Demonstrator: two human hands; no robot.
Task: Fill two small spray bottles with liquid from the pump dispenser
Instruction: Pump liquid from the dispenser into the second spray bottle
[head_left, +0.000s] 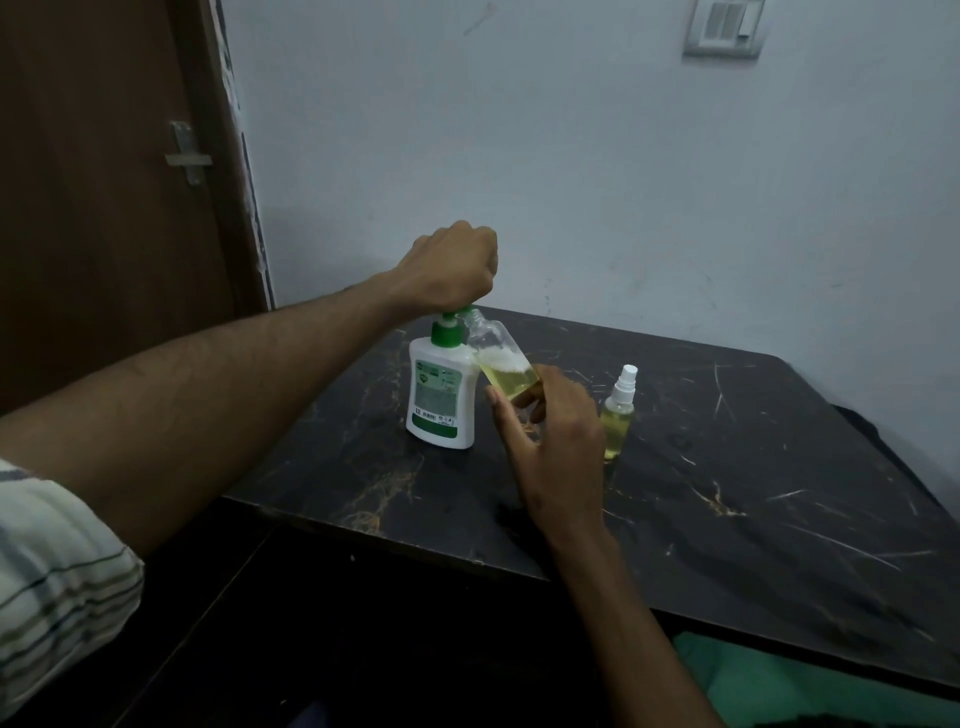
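A white pump dispenser (439, 397) with a green collar stands on the dark marble-patterned table (727, 493). My left hand (449, 267) is curled into a fist over its pump head, which is hidden beneath it. My right hand (556, 447) holds an uncapped clear small bottle (501, 358), tilted with its mouth at the pump's nozzle. Yellowish liquid and foam fill its lower part. A second small spray bottle (618, 415) with its white sprayer fitted stands upright just right of my right hand, holding yellowish liquid.
The table sits against a pale wall, with its near-left corner close to me. A brown door (104, 208) is at the left and a wall switch (724, 26) at the top right. Green fabric (779, 691) lies below the table's front edge.
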